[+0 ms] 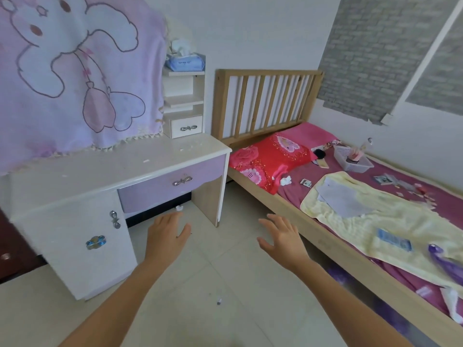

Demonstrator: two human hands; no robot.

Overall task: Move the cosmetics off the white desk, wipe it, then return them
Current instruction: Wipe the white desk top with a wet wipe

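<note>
- The left hand (165, 236) is open, with its fingers straight and close together. It holds nothing and hangs in the air just in front of the worktop (120, 169), below the level of its purple drawer (172, 181).
- The right hand (280, 240) is also open, with its fingers spread and the palm turned down. It is empty and is further to the right of the worktop than the left hand.
- Both hands are above the pale tiled floor (200, 284) in front of the worktop, and they do not touch anything.
- The worktop itself is white, and some small white scraps (186, 147) lie near its back right corner.
- At the back right of the worktop stands a small shelf unit (184, 101), with a blue tissue pack (185, 61) on top.
- A pink cloth (75, 71) with a cartoon drawing hangs behind the worktop, and its lower edge lies on the surface.
- To the right of the worktop stands the wooden bed (325, 236), well apart from the hands.
- The cosmetics (354, 156) are on this bed. Some sit in a white basket (350, 159), and a few small items lie on the bed beside it.
- On the bed there are also a red pillow (270, 156), at the end nearest the worktop, and a yellow towel (375, 216) further from it.
</note>
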